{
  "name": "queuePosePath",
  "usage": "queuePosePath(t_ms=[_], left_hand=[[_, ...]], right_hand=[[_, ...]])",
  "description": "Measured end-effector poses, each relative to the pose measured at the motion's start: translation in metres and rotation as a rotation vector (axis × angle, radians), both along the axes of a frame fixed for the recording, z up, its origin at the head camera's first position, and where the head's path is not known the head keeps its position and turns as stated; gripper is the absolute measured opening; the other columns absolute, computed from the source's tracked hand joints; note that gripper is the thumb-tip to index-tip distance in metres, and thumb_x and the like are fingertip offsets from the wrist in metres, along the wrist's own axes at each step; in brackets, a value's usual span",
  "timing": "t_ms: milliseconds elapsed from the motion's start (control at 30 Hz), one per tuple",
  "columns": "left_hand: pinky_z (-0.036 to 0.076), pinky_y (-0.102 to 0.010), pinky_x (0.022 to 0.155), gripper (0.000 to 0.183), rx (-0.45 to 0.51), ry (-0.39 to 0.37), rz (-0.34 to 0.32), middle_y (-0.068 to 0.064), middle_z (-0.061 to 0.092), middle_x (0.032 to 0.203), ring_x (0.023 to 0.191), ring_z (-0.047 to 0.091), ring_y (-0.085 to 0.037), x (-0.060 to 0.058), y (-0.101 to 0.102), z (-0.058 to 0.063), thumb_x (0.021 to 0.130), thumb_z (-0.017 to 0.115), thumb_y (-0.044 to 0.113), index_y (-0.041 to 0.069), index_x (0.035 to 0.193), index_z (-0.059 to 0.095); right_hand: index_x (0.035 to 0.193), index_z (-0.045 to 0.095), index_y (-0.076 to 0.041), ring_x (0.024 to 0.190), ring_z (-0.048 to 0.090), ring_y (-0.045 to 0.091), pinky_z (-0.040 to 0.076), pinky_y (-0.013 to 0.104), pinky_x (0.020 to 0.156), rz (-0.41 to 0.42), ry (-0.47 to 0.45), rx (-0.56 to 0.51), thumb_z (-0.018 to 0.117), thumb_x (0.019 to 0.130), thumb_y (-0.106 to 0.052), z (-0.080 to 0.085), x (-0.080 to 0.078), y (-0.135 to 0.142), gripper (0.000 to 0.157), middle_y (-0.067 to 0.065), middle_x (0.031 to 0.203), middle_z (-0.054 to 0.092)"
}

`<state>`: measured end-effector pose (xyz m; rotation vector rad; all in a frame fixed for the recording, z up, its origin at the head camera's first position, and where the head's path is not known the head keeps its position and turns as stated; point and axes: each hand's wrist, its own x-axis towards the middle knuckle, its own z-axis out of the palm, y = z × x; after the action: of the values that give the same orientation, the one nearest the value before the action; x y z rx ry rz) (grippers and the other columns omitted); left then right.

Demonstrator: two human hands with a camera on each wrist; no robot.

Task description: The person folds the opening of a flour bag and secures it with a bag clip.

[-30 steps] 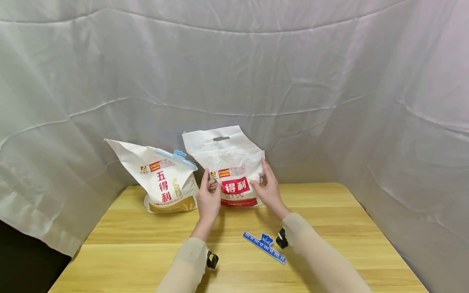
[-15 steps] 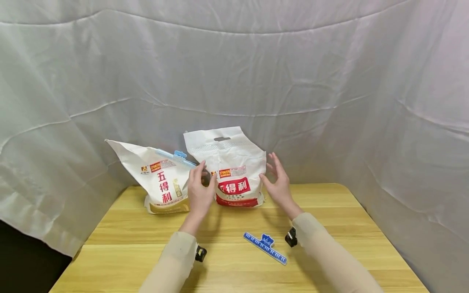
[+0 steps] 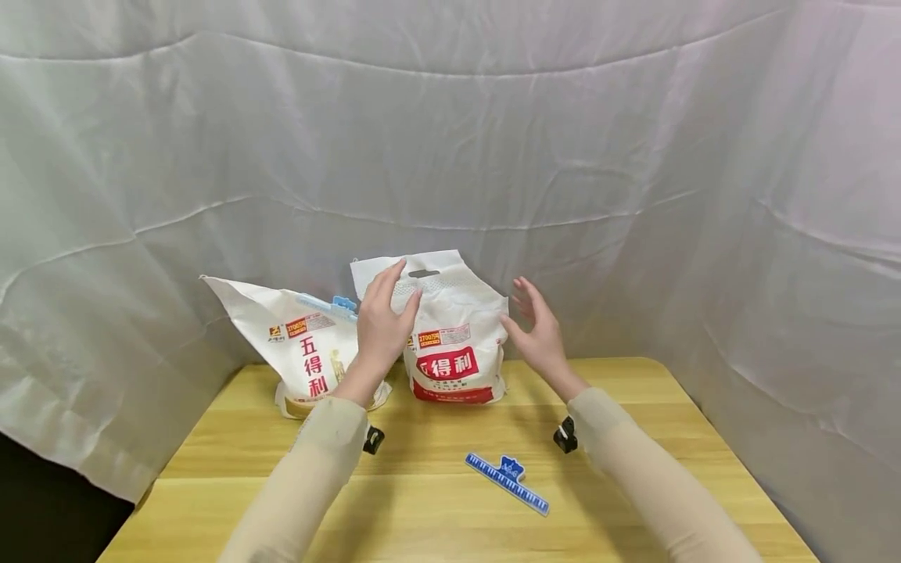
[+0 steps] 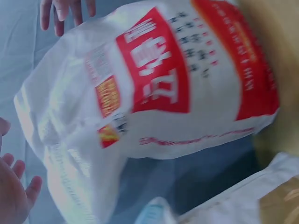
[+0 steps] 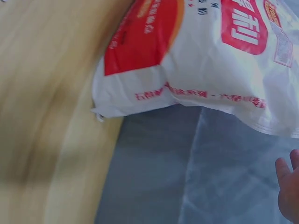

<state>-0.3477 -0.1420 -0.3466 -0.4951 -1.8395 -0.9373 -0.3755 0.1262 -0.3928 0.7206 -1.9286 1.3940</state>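
Observation:
A white flour bag (image 3: 457,336) with a red label and a cut-out handle stands upright at the back middle of the table. My left hand (image 3: 383,324) is raised at its upper left side, fingers extended and holding nothing. At the bag's right edge my right hand (image 3: 540,336) is spread, also with nothing in it. The left wrist view has the bag (image 4: 159,60) lying across it, with part of the left hand (image 4: 14,191) at the lower left. In the right wrist view, part of the right hand (image 5: 290,186) shows at the right edge, apart from the bag (image 5: 205,65).
A second flour bag (image 3: 281,332), its folded top held by a light blue clip (image 3: 343,303), leans at the left, partly behind my left arm. A blue clip with a piano-key pattern (image 3: 508,478) lies on the wooden table (image 3: 436,516). Grey curtain (image 3: 450,148) hangs behind.
Both hands have let go of the red-labelled flour bag and moved apart. The left hand has risen toward the bag's top; the right has moved slightly right and up. The bag stays standing.

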Motion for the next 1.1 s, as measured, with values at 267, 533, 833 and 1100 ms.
queuePosePath(t_ms=[267,533,833,1100], left_hand=[[0.039,-0.041,0.12,0.058,-0.234,-0.074,-0.11,-0.012,0.055,0.153,0.142,0.05,-0.029,-0.018,0.006,0.031,0.097,0.074,0.014,0.006,0.151,0.053],[0.042,-0.044,0.118,0.063,-0.434,-0.212,-0.072,-0.005,0.05,0.158,0.146,0.046,-0.025,-0.034,0.009,0.047,0.098,0.075,0.019,0.014,0.155,0.049],[0.028,-0.049,0.126,0.067,-0.54,-0.258,-0.033,-0.011,0.057,0.151,0.142,0.05,-0.029,-0.045,0.004,0.047,0.096,0.077,0.02,0.013,0.156,0.048],[0.03,-0.049,0.125,0.065,-0.514,-0.172,-0.007,-0.013,0.065,0.139,0.132,0.057,-0.03,-0.044,0.005,0.042,0.094,0.079,0.014,0.011,0.153,0.051]], right_hand=[[0.154,0.042,0.002,0.131,0.055,0.047,0.047,0.06,0.109,0.012,-0.02,0.082,0.075,0.092,0.003,0.008,-0.015,0.001,0.07,0.019,0.153,0.052],[0.153,0.045,-0.001,0.134,0.055,0.041,0.047,0.056,0.111,-0.022,-0.056,0.256,0.074,0.095,-0.003,0.01,-0.02,-0.001,0.065,0.018,0.153,0.052],[0.146,0.054,0.0,0.123,0.063,0.037,0.052,0.051,0.105,-0.062,-0.051,0.321,0.075,0.094,-0.004,0.01,-0.026,-0.003,0.056,0.02,0.142,0.062],[0.133,0.065,0.001,0.095,0.073,0.034,0.062,0.046,0.086,-0.075,-0.06,0.266,0.072,0.096,-0.002,0.006,-0.023,-0.003,0.038,0.022,0.103,0.073]])
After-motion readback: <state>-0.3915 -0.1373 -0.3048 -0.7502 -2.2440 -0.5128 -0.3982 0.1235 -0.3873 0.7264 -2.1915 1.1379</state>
